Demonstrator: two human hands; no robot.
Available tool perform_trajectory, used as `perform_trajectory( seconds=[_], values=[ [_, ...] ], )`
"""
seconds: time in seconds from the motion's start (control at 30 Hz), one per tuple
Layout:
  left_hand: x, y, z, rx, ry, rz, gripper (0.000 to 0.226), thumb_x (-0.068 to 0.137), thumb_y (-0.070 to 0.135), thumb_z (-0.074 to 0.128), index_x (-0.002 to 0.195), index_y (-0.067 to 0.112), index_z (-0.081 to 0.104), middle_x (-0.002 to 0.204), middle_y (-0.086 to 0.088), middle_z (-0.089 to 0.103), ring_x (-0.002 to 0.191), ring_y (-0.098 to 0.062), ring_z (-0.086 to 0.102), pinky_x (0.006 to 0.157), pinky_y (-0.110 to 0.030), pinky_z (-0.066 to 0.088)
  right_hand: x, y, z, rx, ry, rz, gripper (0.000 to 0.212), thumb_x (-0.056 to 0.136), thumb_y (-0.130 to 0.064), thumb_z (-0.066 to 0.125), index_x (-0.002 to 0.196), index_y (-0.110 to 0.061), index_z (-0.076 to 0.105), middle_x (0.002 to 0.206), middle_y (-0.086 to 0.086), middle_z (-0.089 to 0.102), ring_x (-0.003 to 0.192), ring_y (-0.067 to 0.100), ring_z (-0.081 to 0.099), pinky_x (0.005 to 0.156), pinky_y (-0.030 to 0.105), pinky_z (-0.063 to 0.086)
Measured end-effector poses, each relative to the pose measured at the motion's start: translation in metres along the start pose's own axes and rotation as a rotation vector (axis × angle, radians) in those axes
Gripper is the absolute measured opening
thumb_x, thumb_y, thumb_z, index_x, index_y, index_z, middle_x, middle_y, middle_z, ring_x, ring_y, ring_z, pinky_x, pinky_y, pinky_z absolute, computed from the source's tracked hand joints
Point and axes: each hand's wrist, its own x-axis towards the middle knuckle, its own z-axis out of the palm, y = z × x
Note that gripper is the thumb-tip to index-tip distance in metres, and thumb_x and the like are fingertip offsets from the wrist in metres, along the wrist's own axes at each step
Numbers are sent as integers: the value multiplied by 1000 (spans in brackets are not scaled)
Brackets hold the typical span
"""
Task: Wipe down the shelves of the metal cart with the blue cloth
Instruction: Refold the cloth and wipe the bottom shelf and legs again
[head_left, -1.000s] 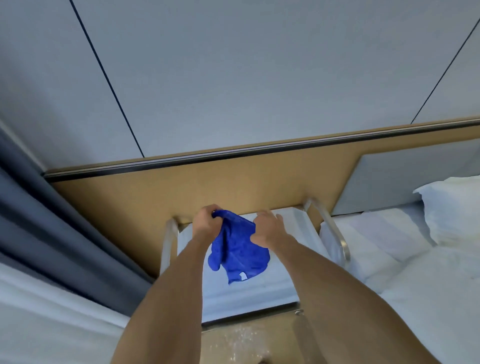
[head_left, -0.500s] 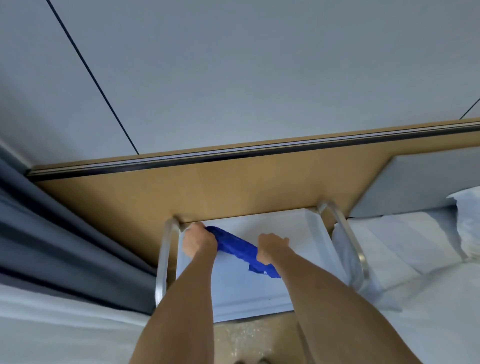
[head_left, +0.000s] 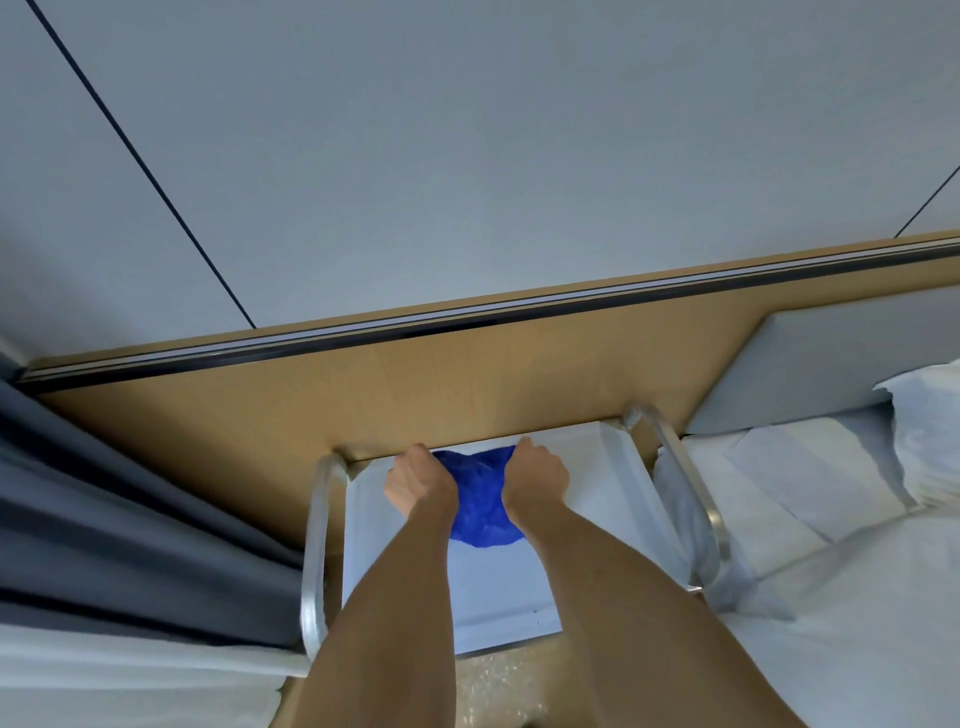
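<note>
While both hands, left hand (head_left: 420, 480) and right hand (head_left: 535, 475), pinched the cloth (head_left: 480, 499) between them, I judged it might bunch, leaving shelf (head_left: 498, 597) streaks.

cart rails (head_left: 316, 545): brushed metal, dull sheen
top shelf (head_left: 498, 597): smooth, matt, pale
blue cloth (head_left: 480, 499): soft, fuzzy fabric
wall panel (head_left: 467, 384): smooth wood, matt
curtain (head_left: 119, 519): grey woven cloth
bed sheets (head_left: 841, 597): white, creased cloth
</note>
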Motion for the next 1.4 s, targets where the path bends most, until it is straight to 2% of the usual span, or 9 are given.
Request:
perform_trajectory(
  seconds=[0.23, 0.37, 0.53, 0.63, 0.73, 0.83, 1.1, 1.23, 1.4],
  values=[
    [31, 21, -48, -253, 161, 89, 30, 90, -1, 41, 105, 8, 64, 100, -15, 66, 91, -32, 63, 75, -37, 48, 22, -7, -45, 171, 326, -54, 18, 99, -4, 38, 116, -8, 45, 108, 13, 62, 97, 31, 61, 69, 36, 39],
    [32, 27, -72, -400, 247, 108, 23, 83, -4, 42, 94, 9, 58, 93, -11, 62, 80, -28, 58, 68, -36, 47, 43, -9, -71, 62, 477, -168, 19, 105, -17, 39, 117, -9, 52, 115, 10, 60, 108, 29, 54, 95, 36, 41],
    [17, 5, -29, -317, 81, 25, 21, 90, 2, 49, 106, 1, 63, 108, -18, 65, 100, -34, 62, 77, -37, 48, 21, 8, -29, -269, 230, -170, 12, 86, -13, 59, 92, -20, 53, 80, -4, 49, 109, 23, 50, 101, 32, 30],
    [1, -29, 30, -265, -33, -32, 25, 95, 6, 46, 114, 0, 60, 113, -17, 62, 103, -33, 61, 77, -36, 49, -1, 34, 28, -276, 31, -117, 18, 85, -12, 58, 94, -23, 47, 89, -4, 51, 123, 24, 44, 118, 41, 15],
    [-9, -69, 94, -230, -139, -85, 29, 96, 6, 45, 121, 1, 58, 115, -17, 61, 103, -32, 61, 84, -37, 53, -14, 60, 87, -324, -168, -77, 28, 87, -12, 56, 112, -23, 54, 104, -2, 58, 129, 26, 41, 120, 49, 8],
    [-14, -103, 139, -149, -232, -167, 25, 92, 8, 51, 115, 2, 59, 111, -17, 62, 99, -33, 63, 84, -39, 55, -20, 80, 130, -348, -291, -65, 31, 87, -9, 56, 115, -23, 55, 98, -3, 52, 125, 24, 45, 119, 52, 9],
    [59, -98, 166, -146, -134, -103, 19, 89, 6, 49, 100, 4, 64, 97, -15, 64, 84, -31, 61, 71, -38, 53, 63, 52, 150, -355, -189, -110, 35, 81, -8, 62, 111, -25, 53, 97, -3, 56, 120, 23, 47, 117, 49, 16],
    [111, -78, 176, -205, -75, -58, 41, 86, 2, 46, 126, 11, 53, 115, -14, 58, 99, -30, 56, 80, -41, 51, 115, 28, 174, -302, -34, -59, 53, 84, -16, 61, 134, -15, 43, 125, 8, 55, 125, 29, 43, 114, 47, 20],
    [117, -107, 223, -214, -310, -427, 49, 89, 18, 55, 133, 6, 40, 131, -16, 45, 114, -35, 53, 92, -45, 49, 115, 31, 236, -203, -166, -154, 44, 92, -14, 46, 136, -15, 45, 129, 8, 52, 121, 28, 47, 103, 40, 34]
  ],
)
